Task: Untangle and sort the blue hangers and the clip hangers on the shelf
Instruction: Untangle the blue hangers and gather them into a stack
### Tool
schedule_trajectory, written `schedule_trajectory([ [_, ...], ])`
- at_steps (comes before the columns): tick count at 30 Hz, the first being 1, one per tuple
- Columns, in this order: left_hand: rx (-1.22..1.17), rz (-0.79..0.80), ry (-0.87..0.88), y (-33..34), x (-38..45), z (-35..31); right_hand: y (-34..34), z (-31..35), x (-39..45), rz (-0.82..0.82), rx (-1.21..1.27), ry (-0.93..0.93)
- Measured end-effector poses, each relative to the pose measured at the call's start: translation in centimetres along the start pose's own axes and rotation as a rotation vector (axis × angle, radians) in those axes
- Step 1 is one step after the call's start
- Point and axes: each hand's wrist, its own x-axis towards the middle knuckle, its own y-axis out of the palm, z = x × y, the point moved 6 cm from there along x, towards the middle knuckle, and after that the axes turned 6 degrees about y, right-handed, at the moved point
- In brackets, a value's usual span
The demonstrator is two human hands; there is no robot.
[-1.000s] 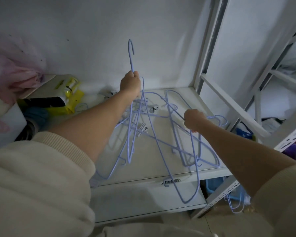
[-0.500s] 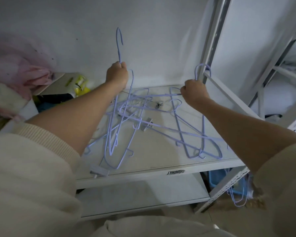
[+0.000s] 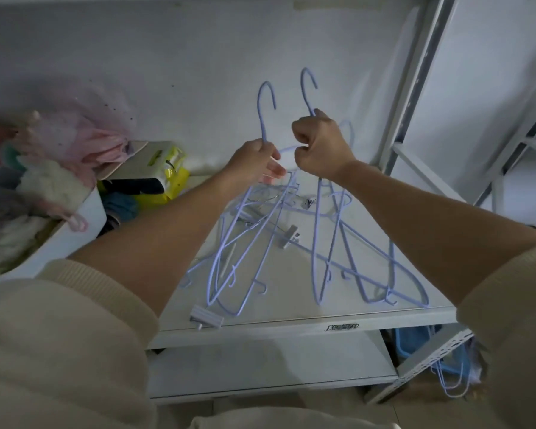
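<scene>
White metal shelf (image 3: 291, 326) against a pale wall. Left hand (image 3: 254, 164) pinches the neck of one blue hanger (image 3: 265, 119), other fingers loose. Right hand (image 3: 319, 147), fisted, grips a second hanger (image 3: 308, 88) at its neck. Both bunches trail into the tangle (image 3: 276, 218) mid-shelf; a clip hanger (image 3: 206, 317) lies at the front edge. Step, as judged: separating. Next: lift apart, freeing the snagged clips.

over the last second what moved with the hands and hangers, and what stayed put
The right hand let go low among the hangers, took a hanger by the neck below its hook and raised it toward the left hand, so the two bunches hang side by side. The left hand kept gripping its hanger's neck. A grey clip now lies at the shelf front edge. The white bin stayed.
</scene>
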Motion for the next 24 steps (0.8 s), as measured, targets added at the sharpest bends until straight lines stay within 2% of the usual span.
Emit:
schedule_trajectory([
  [3, -0.1, 0.098, -0.009, 1.6, -0.6, 0.0, 1.6, 1.9, 0.5, -0.024, 0.118, 0.038],
  [6, -0.101, 0.058, -0.01, 2.2, -0.8, 0.0, 3.7, 2.8, 0.4, -0.008, 0.206, 0.131],
  [12, -0.273, -0.017, 0.015, 0.6, -1.0, 0.7, 5.4, 3.6, 0.6, 0.002, 0.337, 0.318],
  [15, -0.39, -0.034, -0.011, 0.8, -1.0, 0.8, 5.3, 4.1, 1.1, 0.037, 0.33, 0.295],
  [19, -0.322, -0.128, -0.002, -0.6, -0.2, 1.2, 4.7, 3.4, 0.9, 0.045, 0.27, 0.189],
  [24, -0.362, -0.179, -0.083, -1.0, 0.7, 2.1, 2.9, -0.3, -0.5, 0.038, 0.222, 0.317],
])
